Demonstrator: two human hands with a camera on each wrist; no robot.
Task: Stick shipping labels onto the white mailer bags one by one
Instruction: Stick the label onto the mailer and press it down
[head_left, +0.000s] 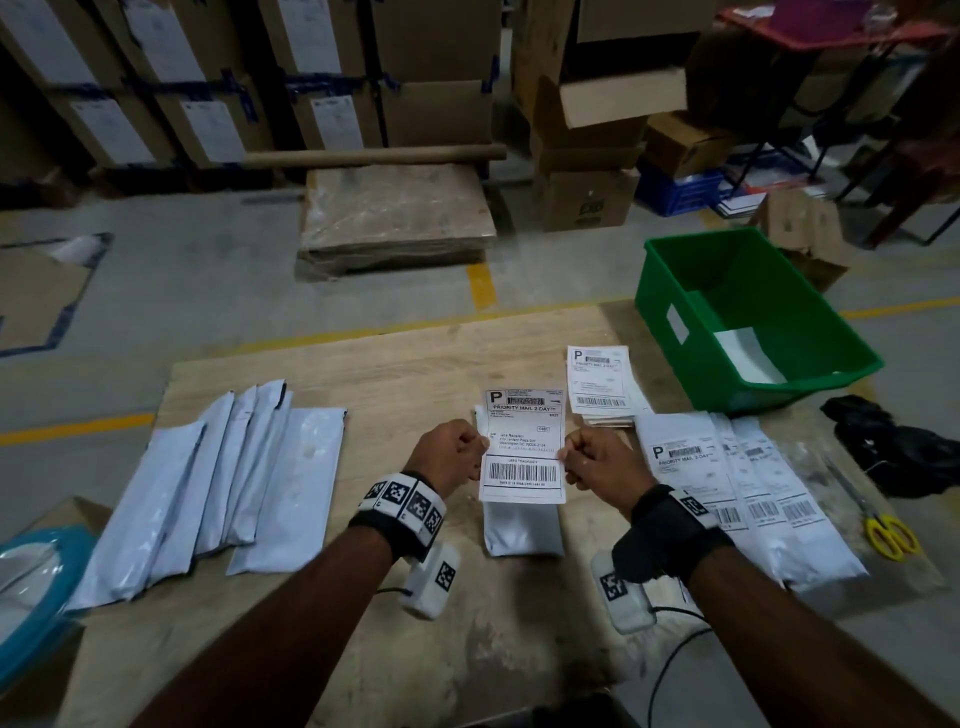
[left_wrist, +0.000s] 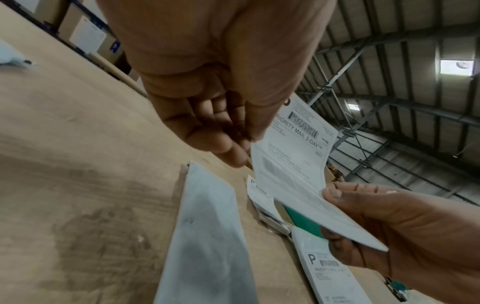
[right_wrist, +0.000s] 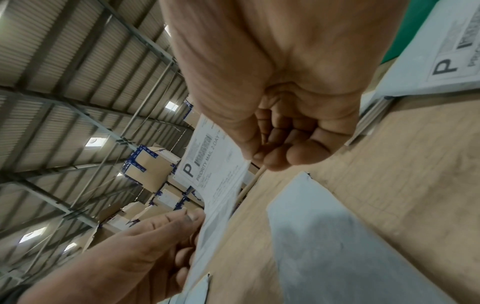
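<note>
A white shipping label (head_left: 522, 447) (left_wrist: 296, 156) (right_wrist: 215, 179) hangs above the wooden table, held by its two side edges. My left hand (head_left: 457, 454) (left_wrist: 241, 152) pinches the left edge and my right hand (head_left: 587, 457) (right_wrist: 259, 158) pinches the right edge. Below the label a blank white mailer bag (head_left: 522, 530) (left_wrist: 205, 236) (right_wrist: 324, 242) lies flat on the table, apart from the label. A stack of unused labels (head_left: 600, 382) sits just beyond my right hand.
Several blank mailer bags (head_left: 208, 483) fan out at the left. Labelled bags (head_left: 727, 478) lie overlapping at the right, with yellow scissors (head_left: 891, 535) beside them. A green bin (head_left: 753, 317) stands at the table's far right. Cardboard boxes line the floor beyond.
</note>
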